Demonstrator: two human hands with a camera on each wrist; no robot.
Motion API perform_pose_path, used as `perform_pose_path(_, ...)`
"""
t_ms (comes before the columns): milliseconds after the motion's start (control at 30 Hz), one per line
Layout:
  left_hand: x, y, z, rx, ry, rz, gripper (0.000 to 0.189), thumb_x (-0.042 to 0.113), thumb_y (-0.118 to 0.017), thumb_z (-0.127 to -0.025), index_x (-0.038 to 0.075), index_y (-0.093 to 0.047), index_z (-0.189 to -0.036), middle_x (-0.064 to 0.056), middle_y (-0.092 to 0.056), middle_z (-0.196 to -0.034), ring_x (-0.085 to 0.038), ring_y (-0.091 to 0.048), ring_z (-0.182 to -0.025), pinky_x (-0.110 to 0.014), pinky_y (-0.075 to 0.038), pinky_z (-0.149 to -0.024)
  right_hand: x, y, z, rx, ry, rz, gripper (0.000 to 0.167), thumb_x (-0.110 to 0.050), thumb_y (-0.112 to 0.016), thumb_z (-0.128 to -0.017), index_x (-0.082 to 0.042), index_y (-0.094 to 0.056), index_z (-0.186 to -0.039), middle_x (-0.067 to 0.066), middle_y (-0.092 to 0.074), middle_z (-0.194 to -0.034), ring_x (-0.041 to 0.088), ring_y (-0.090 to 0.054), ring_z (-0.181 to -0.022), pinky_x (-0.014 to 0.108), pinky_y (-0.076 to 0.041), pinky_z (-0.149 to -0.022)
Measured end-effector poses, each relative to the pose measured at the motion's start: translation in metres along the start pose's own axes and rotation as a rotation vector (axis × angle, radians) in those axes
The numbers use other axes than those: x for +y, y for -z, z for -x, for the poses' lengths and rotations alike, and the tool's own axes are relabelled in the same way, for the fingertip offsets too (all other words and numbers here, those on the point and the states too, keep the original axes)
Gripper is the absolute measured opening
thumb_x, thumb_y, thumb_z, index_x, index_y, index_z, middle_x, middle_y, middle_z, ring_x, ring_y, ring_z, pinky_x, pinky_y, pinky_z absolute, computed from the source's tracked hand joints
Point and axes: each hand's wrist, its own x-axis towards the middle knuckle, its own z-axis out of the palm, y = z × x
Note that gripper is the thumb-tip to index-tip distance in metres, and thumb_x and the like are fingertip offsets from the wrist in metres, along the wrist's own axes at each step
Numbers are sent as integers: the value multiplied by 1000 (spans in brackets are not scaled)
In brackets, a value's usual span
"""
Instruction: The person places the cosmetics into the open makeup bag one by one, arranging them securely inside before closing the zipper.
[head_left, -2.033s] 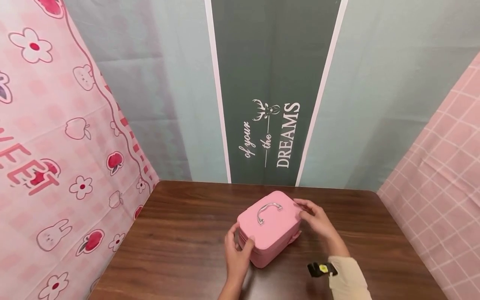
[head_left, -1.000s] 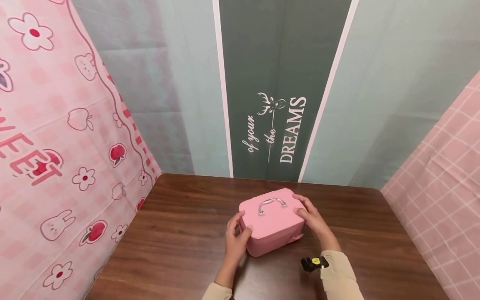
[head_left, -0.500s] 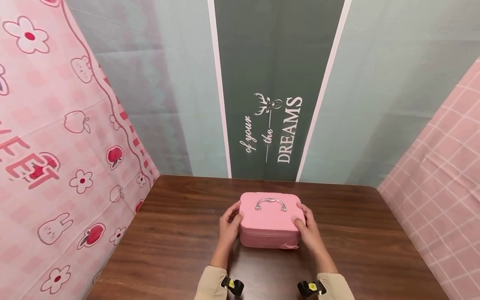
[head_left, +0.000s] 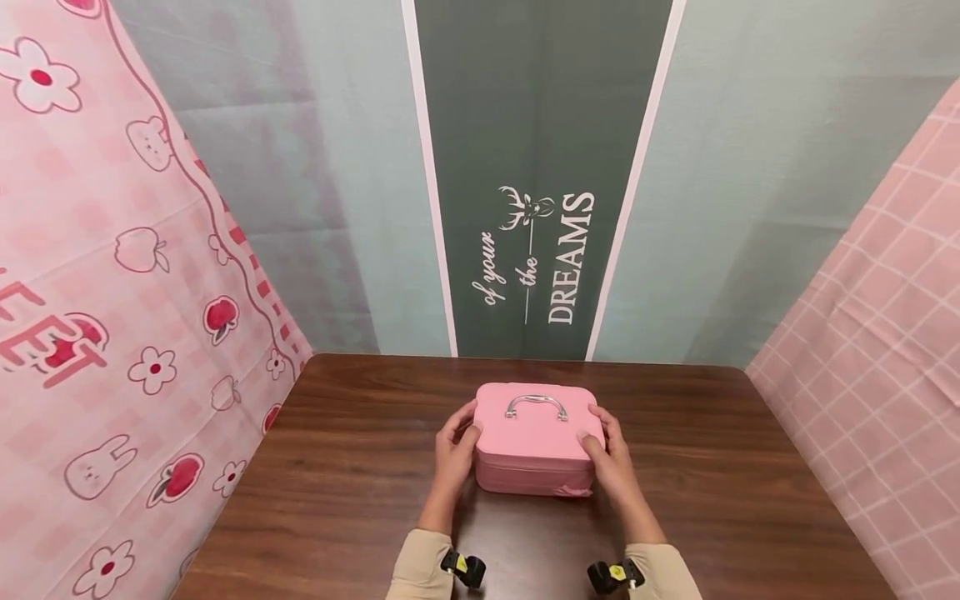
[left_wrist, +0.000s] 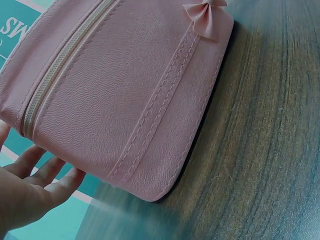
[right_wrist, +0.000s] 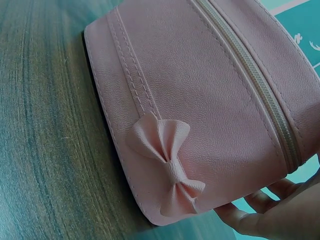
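A pink cosmetic case point(head_left: 528, 442) sits on the brown wooden table with its long side facing me. Its lid is down and carries a silver arched handle point(head_left: 537, 402). My left hand point(head_left: 453, 450) holds the left end, thumb at the lid's near corner and fingers along the side. At the opposite end my right hand point(head_left: 615, 462) grips it, the thumb on top near the edge. Both wrist views show a pale zipper point(left_wrist: 65, 62) running shut along the front. A pink bow point(right_wrist: 172, 170) decorates the lower front, towards the right end.
The wooden table point(head_left: 360, 492) ends at a grey-green cloth backdrop point(head_left: 547, 108) with white lettering. A pink printed cloth point(head_left: 150, 300) hangs on the left, a pink checked one point(head_left: 885, 333) on the right. Black straps point(head_left: 463, 568) sit on both wrists.
The case has turned from a slant to square-on, its front now towards me, with both hands holding its ends throughout. Over the last half second it has hardly moved.
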Motion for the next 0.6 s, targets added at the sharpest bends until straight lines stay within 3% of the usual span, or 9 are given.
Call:
perform_pose_path(300,6,0,0,50,-33,-133,34,-5,-52,-88,-8,-56,-121,-22,-58,-117,-33,-55,-103,-23,-42,-85,-2,-8,-2,-31,-23,-70,50,-13,-48,-95,-12,-30,-141,20,-29,-140,32,-29,-123,50,-24,-99)
perform_pose_path(433,12,0,7,75,-47,-166,32,-5,-53,-87,-11,-56,-118,-24,-59,-114,-35,-55,-101,-26,-43,-84,-4,-1,0,-67,-22,-17,54,-17,-49,-96,-14,-28,-145,17,-23,-148,33,-21,-132,55,-17,-104)
perform_pose_path(500,14,3,15,88,-41,-194,32,-4,-55,-87,-11,-56,-118,-25,-59,-113,-36,-56,-101,-32,-45,-84,-5,7,5,-82,2,41,54,-18,-50,-96,-12,-29,-146,18,-25,-147,35,-24,-132,55,-20,-103)
perform_pose_path(600,1,17,27,98,-53,-284,35,6,-60,-88,-4,-57,-122,-20,-59,-116,-36,-55,-104,-44,-44,-86,-4,19,14,-58,60,181,53,-24,-53,-95,-10,-34,-143,21,-33,-143,38,-34,-127,54,-28,-99)
